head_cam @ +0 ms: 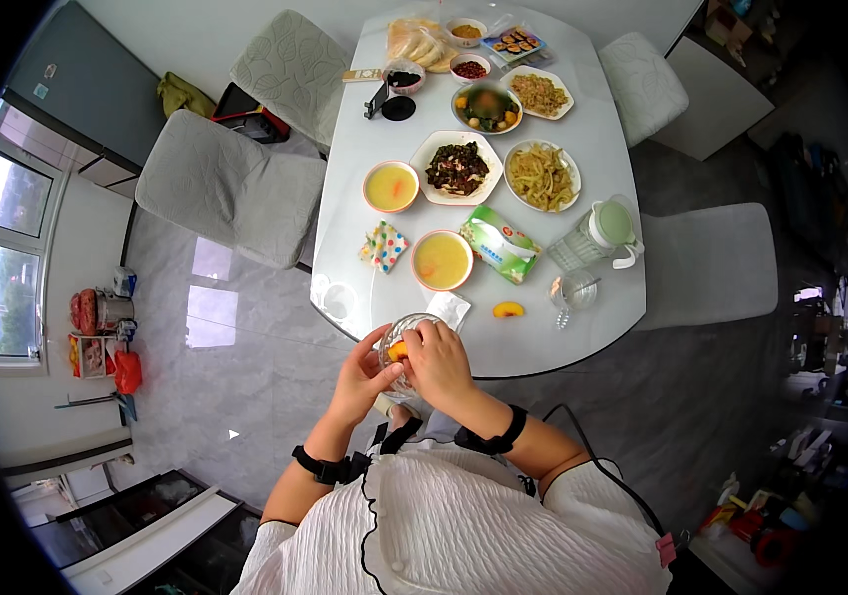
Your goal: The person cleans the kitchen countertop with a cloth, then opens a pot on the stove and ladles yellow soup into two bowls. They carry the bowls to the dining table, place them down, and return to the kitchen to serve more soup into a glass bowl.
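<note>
My left hand [358, 383] is wrapped around a ridged clear glass [403, 323], held just in front of the near table edge. My right hand [440, 364] reaches over the glass, its fingers on a piece of peach [397, 351] at the glass's mouth. How deep the piece sits is hard to see behind the fingers. A peach slice [508, 309] lies on the white table [364, 297], right of a crumpled white tissue [447, 309]. Farther right stands a clear glass mug [578, 290] with a thin stick or spoon handle in it.
Two bowls of yellow soup [441, 260] flank a polka-dot cloth [384, 247]. A green tissue pack [500, 244] and a lidded pitcher [593, 234] stand on the right. Several dishes, including dark greens [457, 168], fill the far side. Grey chairs [234, 190] line both sides.
</note>
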### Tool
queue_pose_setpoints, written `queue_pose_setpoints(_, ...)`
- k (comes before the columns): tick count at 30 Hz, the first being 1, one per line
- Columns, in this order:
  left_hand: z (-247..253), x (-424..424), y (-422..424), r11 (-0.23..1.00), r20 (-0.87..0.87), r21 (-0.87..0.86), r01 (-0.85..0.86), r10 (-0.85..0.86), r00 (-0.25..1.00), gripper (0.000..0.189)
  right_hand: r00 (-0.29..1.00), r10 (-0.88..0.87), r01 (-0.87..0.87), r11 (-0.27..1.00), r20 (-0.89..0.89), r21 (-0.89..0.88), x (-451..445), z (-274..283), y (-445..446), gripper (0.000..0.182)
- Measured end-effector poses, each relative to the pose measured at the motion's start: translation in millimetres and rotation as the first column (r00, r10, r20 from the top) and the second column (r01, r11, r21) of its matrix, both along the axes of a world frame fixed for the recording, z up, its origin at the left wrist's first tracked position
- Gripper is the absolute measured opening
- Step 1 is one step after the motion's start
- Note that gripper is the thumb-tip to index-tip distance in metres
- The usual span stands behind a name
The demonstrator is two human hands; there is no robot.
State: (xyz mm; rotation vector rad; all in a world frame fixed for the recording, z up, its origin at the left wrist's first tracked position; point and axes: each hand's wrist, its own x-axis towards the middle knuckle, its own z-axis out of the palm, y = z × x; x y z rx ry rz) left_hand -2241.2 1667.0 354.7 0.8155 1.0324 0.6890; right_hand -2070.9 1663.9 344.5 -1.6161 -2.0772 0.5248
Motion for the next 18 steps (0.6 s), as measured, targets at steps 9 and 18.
queue_pose_setpoints(9, -12, -4, 4, 0.994, 0.088, -0.095, -0.06, 0.068, 0.994, 0.068, 0.932, 0.038, -0.072, 0.994, -0.361, -0.082, 29, 16, -12, 0.021)
queue_pose_setpoints(18, -21, -20, 4, 0.988, 0.059, -0.118, -0.097, 0.105, 0.993, 0.071, 0.14, -0.53, 0.507, 0.764, -0.836, -0.4, 103, -95, -27, 0.025)
